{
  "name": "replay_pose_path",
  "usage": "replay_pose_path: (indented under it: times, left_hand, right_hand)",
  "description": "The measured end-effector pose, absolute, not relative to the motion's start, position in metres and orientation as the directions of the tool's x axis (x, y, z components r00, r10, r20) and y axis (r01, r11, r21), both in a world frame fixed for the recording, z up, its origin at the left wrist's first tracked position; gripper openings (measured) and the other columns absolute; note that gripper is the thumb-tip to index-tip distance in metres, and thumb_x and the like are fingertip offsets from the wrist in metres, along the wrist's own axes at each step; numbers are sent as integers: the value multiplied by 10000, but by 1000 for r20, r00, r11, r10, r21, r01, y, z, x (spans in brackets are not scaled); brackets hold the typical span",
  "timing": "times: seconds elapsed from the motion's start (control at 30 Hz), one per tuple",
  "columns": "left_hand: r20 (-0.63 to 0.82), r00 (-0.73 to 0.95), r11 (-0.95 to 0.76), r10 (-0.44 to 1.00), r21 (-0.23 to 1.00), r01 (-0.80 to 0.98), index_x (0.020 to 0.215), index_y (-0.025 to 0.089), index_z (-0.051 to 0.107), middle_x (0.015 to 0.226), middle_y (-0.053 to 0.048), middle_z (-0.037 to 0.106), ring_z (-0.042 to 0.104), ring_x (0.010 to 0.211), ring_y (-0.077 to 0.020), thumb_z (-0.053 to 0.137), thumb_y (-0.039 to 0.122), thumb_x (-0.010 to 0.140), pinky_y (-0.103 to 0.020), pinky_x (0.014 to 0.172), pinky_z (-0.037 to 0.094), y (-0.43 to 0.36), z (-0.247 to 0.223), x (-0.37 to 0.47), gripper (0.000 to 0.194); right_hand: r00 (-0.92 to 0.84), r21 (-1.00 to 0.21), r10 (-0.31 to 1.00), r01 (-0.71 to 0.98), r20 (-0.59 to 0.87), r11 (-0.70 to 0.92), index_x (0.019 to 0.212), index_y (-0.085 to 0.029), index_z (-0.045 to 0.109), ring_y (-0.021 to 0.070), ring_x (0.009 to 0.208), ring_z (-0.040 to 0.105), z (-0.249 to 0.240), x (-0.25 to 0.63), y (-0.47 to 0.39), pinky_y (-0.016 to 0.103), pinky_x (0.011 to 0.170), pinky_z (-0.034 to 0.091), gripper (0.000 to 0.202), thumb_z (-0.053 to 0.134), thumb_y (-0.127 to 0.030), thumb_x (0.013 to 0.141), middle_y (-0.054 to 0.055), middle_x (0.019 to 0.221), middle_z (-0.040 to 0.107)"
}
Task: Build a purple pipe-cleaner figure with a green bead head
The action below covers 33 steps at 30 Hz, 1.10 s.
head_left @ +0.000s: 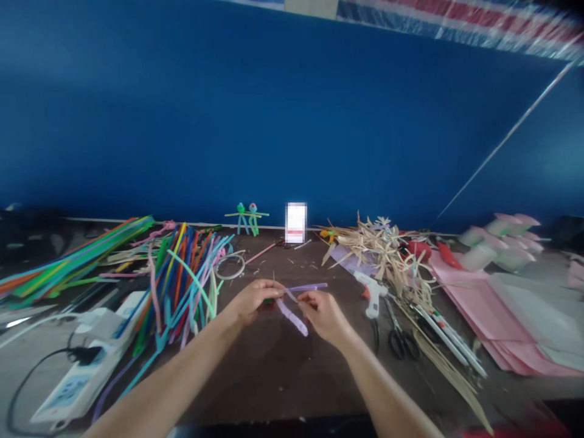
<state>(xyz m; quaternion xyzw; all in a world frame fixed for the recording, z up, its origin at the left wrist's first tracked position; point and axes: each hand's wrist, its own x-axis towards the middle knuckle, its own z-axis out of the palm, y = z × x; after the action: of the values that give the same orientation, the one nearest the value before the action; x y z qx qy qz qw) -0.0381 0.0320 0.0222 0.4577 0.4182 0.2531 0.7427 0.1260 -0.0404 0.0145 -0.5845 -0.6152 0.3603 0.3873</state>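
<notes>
Over the middle of the dark table, my left hand (261, 298) is closed in a pinch on one end of a purple pipe cleaner piece (293, 318). A thicker, wrapped-looking part of it slants down between my hands. My right hand (320, 311) pinches a thin purple strand close beside it. Another straight purple length (310, 286) extends to the right above my right fingers. The fine detail where the strands meet at my fingertips is blurred.
Colourful pipe cleaners (182, 280) and a white power strip (91, 365) lie left. Two small figures (247, 218) stand at the back. Right are a glue gun (374, 293), black scissors (401, 340), dried strips (383, 246) and pink sheets (479, 304).
</notes>
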Motion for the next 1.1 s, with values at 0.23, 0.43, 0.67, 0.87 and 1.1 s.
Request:
replay_pose_path:
  times: [0.23,0.43,0.67,0.87,1.1]
  left_hand:
    - [-342,732,524,589,851,-25,611,117,653,493,-17,586,479,449,-88,660,172,521,-203,468,347,30,20,-44,106]
    - [-320,807,97,497,944,315,642,136,688,512,-3,620,511,500,-118,630,181,540,-213,518,360,35,34,-47,125]
    - [-95,632,-298,769,821,487,710,133,701,600,-22,653,509,557,-140,552,248,612,-213,522,337,40,23,-38,212]
    - [-271,513,141,814,950,277,709,124,659,523,16,571,474,499,-104,590,270,590,-213,512,354,36,21,-40,201]
    - [-438,645,475,626,870,130,645,119,635,515,25,557,467,471,-71,660,189,518,-191,488,351,30,25,-42,147]
  right_hand:
    - [-136,-988,984,122,-113,-96,766,-132,614,54,382,429,10,135,-29,150,367,334,171,537,-271,704,-54,470,493]
    - [-450,-942,870,333,-200,-44,710,-137,625,80,477,497,28,151,-12,188,483,390,127,569,-250,691,-38,515,546]
    - [-94,-667,987,728,131,158,738,-192,658,149,679,594,52,128,-28,223,613,384,131,528,-178,724,24,729,670]
    - [9,-833,985,534,174,143,792,-183,637,157,689,609,20,115,-47,222,611,424,137,509,-187,744,34,757,667]
    - [-85,-968,996,249,13,34,746,-161,579,96,441,492,1,121,-38,200,445,406,224,409,-43,659,-37,534,530]
